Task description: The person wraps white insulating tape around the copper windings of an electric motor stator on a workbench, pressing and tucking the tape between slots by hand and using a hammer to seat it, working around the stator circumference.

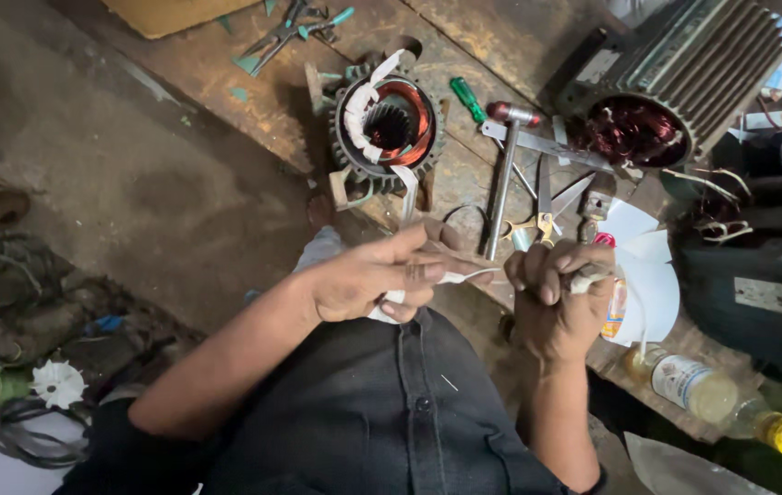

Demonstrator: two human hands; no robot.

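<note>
My left hand (377, 275) pinches a strip of white cloth tape (455, 276) over my lap, with a bunch of the tape under its fingers. My right hand (557, 291) is closed around the other end of the tape, close to the left hand. Beyond both hands a small motor stator (384, 128) with copper windings partly wrapped in white tape sits on the wooden bench (226, 82). A white tape end hangs down from the stator toward my hands.
A hammer (503, 174), scissors (542, 206), a green-handled screwdriver (467, 98) and pliers (285, 37) lie on the bench. A large finned motor housing (684, 73) with dark windings stands at the right. White paper (652, 275) and plastic bottles (684, 380) lie near my right hand.
</note>
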